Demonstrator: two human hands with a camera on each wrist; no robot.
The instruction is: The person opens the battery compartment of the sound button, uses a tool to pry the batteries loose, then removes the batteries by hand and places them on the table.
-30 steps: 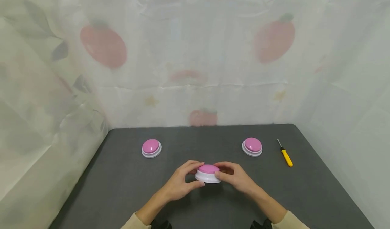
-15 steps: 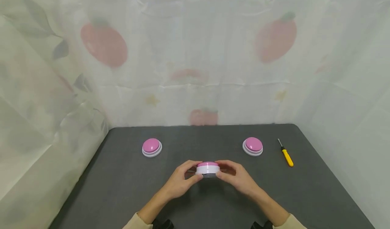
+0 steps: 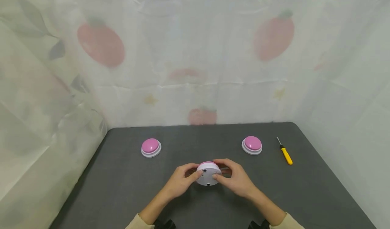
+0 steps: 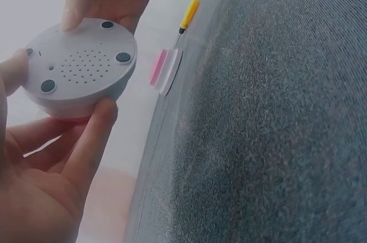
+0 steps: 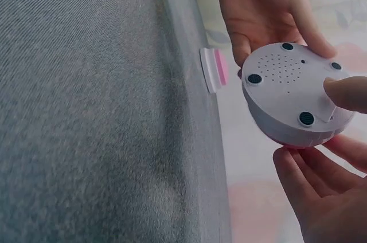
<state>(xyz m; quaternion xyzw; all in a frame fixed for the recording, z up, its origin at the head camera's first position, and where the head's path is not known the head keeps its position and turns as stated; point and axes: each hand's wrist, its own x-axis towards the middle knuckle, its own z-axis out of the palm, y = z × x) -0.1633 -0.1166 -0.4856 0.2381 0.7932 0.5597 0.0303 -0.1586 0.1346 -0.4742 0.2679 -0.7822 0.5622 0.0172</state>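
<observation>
Both hands hold a push button with a pink dome and white base, close over the dark table's near middle. It is tilted so its underside faces the person. My left hand grips its left edge, thumb on the underside, fingers behind. On the opposite edge, my right hand grips likewise, its thumb also on the underside. Small speaker holes and dark round feet show on the white base in the left wrist view. The right wrist view shows a small rectangular outline near the right thumb; the pink dome is mostly hidden.
Two similar pink-and-white buttons sit farther back on the table, one at left and one at right. A yellow-handled screwdriver lies right of the latter. Printed curtains enclose the back and sides.
The held button has been tipped from dome up to underside facing the person. Both thumbs have shifted from its side onto the underside. The other buttons and the screwdriver stay put.
</observation>
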